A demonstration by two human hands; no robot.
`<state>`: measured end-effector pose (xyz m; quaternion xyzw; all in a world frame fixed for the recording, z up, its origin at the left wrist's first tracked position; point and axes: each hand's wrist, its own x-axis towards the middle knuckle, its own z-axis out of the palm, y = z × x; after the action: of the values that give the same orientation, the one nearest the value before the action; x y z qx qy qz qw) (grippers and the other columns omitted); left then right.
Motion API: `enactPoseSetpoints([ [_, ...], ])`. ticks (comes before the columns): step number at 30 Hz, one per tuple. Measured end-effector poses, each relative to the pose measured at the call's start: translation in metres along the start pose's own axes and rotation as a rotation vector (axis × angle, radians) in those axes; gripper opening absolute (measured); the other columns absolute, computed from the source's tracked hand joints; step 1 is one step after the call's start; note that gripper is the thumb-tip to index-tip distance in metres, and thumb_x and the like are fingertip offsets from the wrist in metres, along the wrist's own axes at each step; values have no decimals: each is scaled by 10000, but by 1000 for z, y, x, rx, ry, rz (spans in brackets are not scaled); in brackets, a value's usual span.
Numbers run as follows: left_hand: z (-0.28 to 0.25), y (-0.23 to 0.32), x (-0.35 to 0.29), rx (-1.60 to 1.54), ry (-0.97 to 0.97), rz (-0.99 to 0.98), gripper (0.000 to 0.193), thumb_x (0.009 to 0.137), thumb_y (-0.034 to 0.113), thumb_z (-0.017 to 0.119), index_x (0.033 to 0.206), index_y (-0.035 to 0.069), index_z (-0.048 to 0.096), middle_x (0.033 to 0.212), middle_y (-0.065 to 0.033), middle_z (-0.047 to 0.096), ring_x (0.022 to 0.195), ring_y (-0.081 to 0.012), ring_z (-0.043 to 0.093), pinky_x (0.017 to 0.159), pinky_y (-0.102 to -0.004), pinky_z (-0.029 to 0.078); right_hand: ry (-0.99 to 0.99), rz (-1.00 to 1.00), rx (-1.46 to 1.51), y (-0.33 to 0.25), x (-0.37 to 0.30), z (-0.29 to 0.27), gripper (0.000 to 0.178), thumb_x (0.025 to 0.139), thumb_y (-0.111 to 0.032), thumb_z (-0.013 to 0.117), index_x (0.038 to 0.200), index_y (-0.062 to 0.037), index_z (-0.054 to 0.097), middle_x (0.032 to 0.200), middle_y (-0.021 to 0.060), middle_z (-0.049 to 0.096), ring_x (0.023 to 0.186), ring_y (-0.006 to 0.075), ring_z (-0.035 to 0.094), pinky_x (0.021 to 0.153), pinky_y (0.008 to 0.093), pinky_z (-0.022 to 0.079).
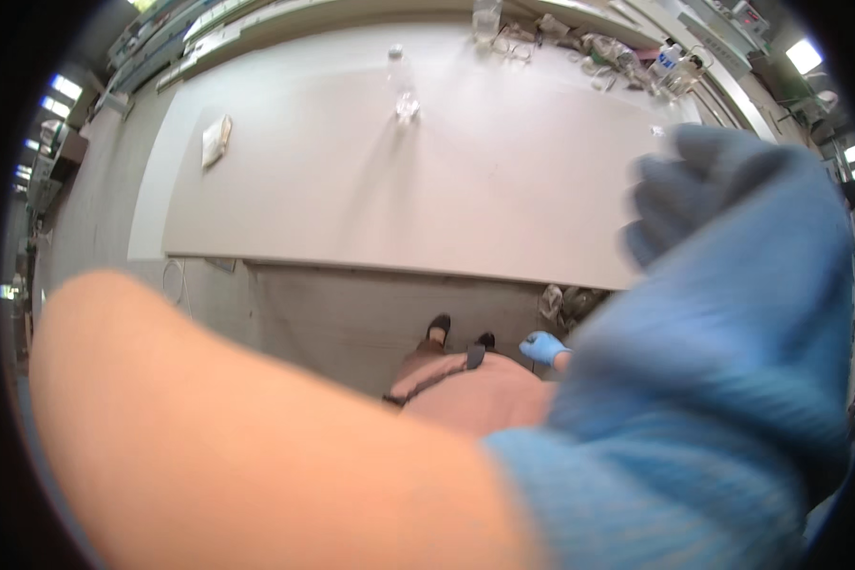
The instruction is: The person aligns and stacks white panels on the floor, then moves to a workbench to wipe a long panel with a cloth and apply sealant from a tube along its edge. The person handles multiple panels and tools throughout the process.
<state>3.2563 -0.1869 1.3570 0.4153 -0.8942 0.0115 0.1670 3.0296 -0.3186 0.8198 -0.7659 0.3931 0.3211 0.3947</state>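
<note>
My left forearm [256, 427] crosses close in front of the view from the lower left, raised and bare up to the glove. At its end is my left hand [703, 209], in a blue knitted glove with a dark grey coating, held up at the right. Its fingers curl inward, somewhat blurred, and nothing shows in them. Low at my right side, next to the pink clothing [484, 389], hangs my right hand [542, 348] in a light blue glove. Its fingers look folded, with no object visible in them. Neither hand touches the table [285, 190].
A clear plastic bottle [402, 90] stands at the table's far middle, with a small white packet [216, 142] to the left. Crumpled plastic scraps [608, 57], a clear container [486, 21] and bottles [670, 65] crowd the far right edge. Bags [575, 304] lie below the front edge.
</note>
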Motion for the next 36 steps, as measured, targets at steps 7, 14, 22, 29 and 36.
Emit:
enactPoseSetpoints([
  [7, 21, 12, 36, -267, 154, 43, 239, 837, 82, 628, 1045, -37, 632, 844, -140, 599, 788, -293, 635, 701, -385, 519, 102, 78, 240, 5, -68, 28, 426, 920, -410, 648, 1137, -66, 773, 1117, 165, 772, 1054, 294, 726, 962, 420, 546],
  [14, 204, -32, 133, 220, -183, 394, 542, 911, 287, 715, 1374, 37, 584, 1290, -188, 653, 1345, -375, 553, 1174, -461, 405, 467, 118, 642, 80, -111, 86, 330, 910, -348, 632, 1025, -70, 767, 1049, 179, 763, 998, 339, 722, 896, 439, 545],
  [22, 531, -92, 236, -109, -257, -365, 938, 898, 585, 668, 1616, 67, 358, 1645, -300, 337, 1534, -484, 291, 1250, -556, 244, 492, 603, 1230, 310, -208, 248, 296, 952, -313, 624, 981, -39, 732, 961, 96, 759, 834, 203, 716, 759, 362, 556],
  [29, 609, -64, 246, 135, -446, -796, 1234, 797, 620, 732, 1674, 16, 107, 1742, -259, 92, 1615, -447, 30, 1301, -551, 42, 527, 869, 1483, 489, -320, 299, 301, 973, -296, 620, 1130, -50, 693, 933, 83, 751, 802, 191, 712, 664, 344, 547],
  [36, 598, -59, 263, 149, -562, -870, 1264, 786, 535, 752, 1671, -11, 32, 1741, -280, 29, 1618, -448, -28, 1300, -549, 11, 599, 714, 1643, 602, -284, 171, 288, 979, -267, 635, 1162, -50, 684, 958, 90, 746, 825, 186, 714, 685, 342, 547],
])
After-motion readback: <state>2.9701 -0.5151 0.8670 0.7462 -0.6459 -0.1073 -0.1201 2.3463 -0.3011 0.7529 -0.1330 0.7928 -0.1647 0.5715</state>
